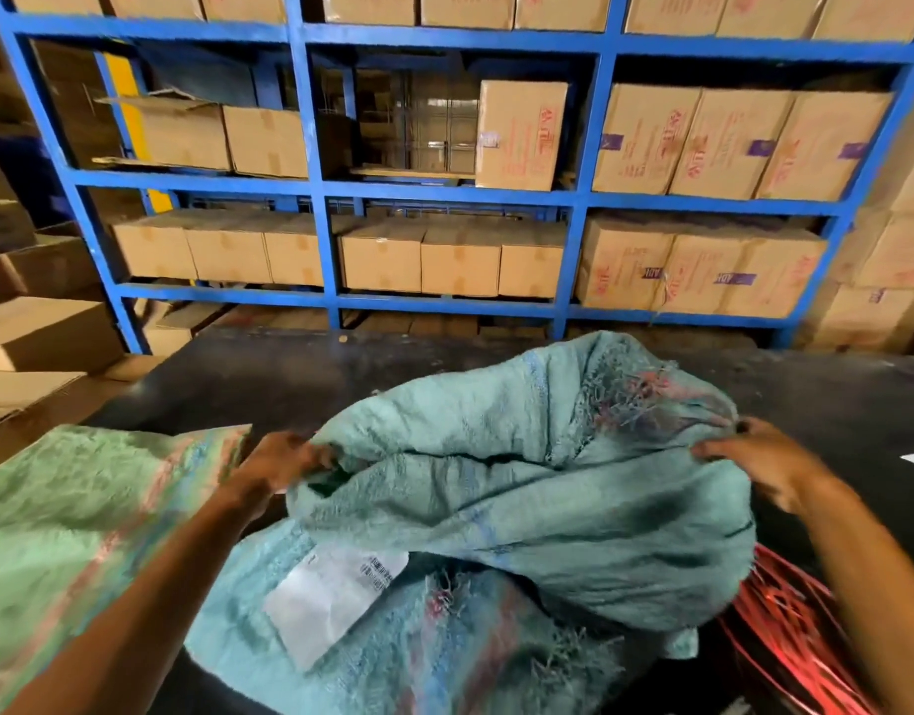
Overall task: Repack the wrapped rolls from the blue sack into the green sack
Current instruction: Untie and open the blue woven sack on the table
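Note:
A bulky blue woven sack lies on the dark table in front of me, its frayed mouth folded over and a white label stuck on its lower part. My left hand grips the sack's edge on the left. My right hand grips the frayed rim on the right. The green sack lies flat at the left, beside my left forearm. No wrapped rolls are visible; the blue sack's inside is hidden.
A coil of red strapping lies at the lower right. The dark table stretches ahead to a blue shelf rack loaded with cardboard boxes. More cartons are stacked at the left.

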Tool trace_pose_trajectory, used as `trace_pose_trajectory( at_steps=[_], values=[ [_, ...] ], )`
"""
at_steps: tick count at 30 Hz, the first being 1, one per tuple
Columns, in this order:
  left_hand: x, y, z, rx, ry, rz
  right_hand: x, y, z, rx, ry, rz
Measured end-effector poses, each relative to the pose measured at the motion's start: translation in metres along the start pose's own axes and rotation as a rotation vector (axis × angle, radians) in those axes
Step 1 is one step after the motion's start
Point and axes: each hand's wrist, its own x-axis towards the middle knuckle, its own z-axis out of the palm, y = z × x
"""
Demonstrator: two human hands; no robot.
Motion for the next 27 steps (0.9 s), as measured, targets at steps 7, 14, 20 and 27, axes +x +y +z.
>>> trace_pose_trajectory(
  at_steps=[7, 14, 20, 27],
  values=[
    [0.000, 0.003, 0.034, -0.334, 0.007, -0.168, 0.000, 0.008, 0.052, -0.149, 0.214, 0.071],
    [-0.022, 0.045, 0.017, -0.694, -0.418, -0.298, 0.009, 0.006, 0.062, 0.371, 0.081, 0.089],
    [-0.004, 0.022, -0.017, -0.844, -0.167, -0.264, -0.010, 0.008, 0.036, 0.554, 0.052, 0.172],
    [-0.048, -0.026, 0.029, -0.712, 0.197, -0.120, -0.003, 0.027, 0.048, -0.217, -0.125, 0.065]
  ],
)
